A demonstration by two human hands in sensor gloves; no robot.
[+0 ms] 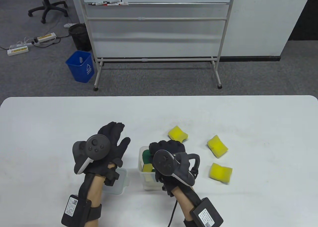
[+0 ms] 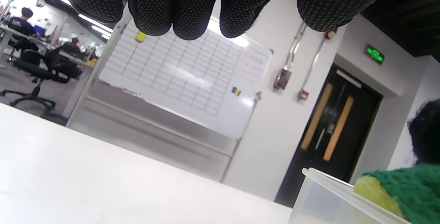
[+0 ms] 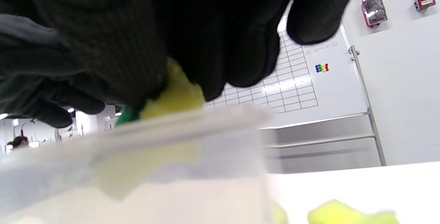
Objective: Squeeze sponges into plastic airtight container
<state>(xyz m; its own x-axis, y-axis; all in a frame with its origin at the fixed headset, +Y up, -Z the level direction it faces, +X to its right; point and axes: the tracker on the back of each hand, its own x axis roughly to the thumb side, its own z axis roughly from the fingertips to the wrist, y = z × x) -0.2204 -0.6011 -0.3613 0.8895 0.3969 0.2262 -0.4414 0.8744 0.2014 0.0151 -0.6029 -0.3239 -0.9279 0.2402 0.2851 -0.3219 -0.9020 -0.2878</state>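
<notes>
Sponges: one yellow-and-green sponge (image 1: 146, 160) sits in the mouth of the clear plastic container (image 1: 142, 173) near the table's (image 1: 37, 127) front edge; three loose yellow sponges (image 1: 178, 133) (image 1: 217, 145) (image 1: 220, 172) lie to its right, apart from one another

Table view: right hand (image 1: 169, 153) bears down over the container's mouth, fingers curled onto the sponge; left hand (image 1: 109, 142) hovers to the left with fingers spread, holding nothing; a clear lid (image 1: 118, 181) lies partly under its wrist

Left wrist view: fingertips (image 2: 196, 7) hang free above the table; container rim (image 2: 330, 186) and the sponge's green face (image 2: 405, 186) show at lower right

Right wrist view: fingers (image 3: 213, 38) press yellow foam (image 3: 175, 97) down past the container wall (image 3: 137, 182); a loose sponge (image 3: 347, 212) beyond, blurred

Step judged in hand: stuffing a sponge down into the container. Next move likely calls for pushing it fully below the rim, then fetching the nearest loose sponge, perhaps with the left hand steadying the container
</notes>
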